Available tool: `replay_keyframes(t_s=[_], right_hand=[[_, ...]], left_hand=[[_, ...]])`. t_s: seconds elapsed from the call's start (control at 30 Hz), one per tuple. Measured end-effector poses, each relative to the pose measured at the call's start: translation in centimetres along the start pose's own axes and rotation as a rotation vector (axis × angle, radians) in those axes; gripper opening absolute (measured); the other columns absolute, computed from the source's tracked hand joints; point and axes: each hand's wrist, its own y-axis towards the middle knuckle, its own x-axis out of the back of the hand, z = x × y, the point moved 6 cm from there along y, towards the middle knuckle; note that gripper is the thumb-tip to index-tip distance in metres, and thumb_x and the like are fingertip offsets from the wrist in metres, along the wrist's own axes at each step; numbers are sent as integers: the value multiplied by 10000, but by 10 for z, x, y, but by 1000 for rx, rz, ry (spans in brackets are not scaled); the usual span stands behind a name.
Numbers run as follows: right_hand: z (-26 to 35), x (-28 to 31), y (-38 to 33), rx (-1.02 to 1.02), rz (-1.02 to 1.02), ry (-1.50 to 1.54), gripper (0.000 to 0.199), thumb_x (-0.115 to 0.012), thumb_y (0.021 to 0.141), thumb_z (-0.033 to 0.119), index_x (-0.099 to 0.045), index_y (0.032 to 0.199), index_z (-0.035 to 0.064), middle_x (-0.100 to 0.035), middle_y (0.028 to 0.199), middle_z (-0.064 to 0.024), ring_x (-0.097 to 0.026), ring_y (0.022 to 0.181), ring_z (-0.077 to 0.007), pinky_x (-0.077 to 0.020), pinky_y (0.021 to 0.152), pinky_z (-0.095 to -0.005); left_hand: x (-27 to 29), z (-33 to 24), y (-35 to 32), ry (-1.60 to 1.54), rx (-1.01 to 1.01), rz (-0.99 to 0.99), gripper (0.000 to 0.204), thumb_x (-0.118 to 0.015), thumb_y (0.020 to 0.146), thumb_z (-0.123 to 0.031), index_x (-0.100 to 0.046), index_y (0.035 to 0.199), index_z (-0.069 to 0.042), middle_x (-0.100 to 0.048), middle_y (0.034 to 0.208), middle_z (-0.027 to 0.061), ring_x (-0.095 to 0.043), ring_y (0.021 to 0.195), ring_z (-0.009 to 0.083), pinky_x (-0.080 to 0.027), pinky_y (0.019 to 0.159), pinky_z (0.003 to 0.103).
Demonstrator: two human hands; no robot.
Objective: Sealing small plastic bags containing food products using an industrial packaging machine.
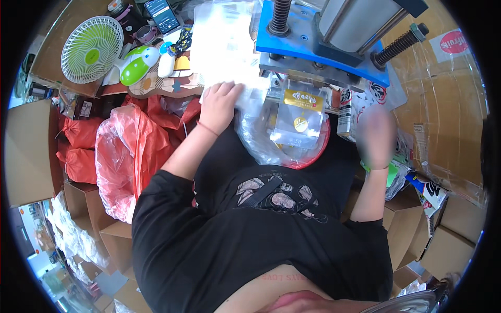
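My left hand [221, 102] rests on the near end of a stack of clear plastic bags [222, 44], its fingers laid over the glaring, shiny plastic. To the right, my right hand [376, 136] is smeared by motion, so its fingers cannot be made out. Between the hands, a clear bag with gold panels [298, 121] lies below the front of a blue press [318, 47]. Under that bag is a red-rimmed basin [319, 150] lined with clear plastic, above my lap. Neither hand touches the gold-panelled bag.
A green-and-white fan [93, 49] and a phone [161, 15] are at the upper left. Red plastic bags [122, 156] fill the space left of me. Cardboard [443, 120] stands on the right, beside printed packets [429, 192]. The press has exposed springs [399, 49].
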Motion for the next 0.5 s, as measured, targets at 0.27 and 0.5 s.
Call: replay_keyframes(t_s=[0.27,0.5], right_hand=[[131,-39,-4,486,343,418,156,-621,931,92,-640,1063,12,-665,1007,-105,-639,932,-233,-492,845,-341],[129,-27,21,469,391,378,194,-597,954,112,-645,1114,14,-674,1015,-111,-634,926,-231,-490,841,-334]], left_hand=[[9,-45,-8,-1354,542,267,192,-670,949,-165,-711,1063,-16,-700,768,49,-630,683,93,-481,628,265],[14,-121,-1,-1938,523,533,249,-721,920,-183,-715,1080,8,-731,860,26,-626,724,64,-511,650,247]])
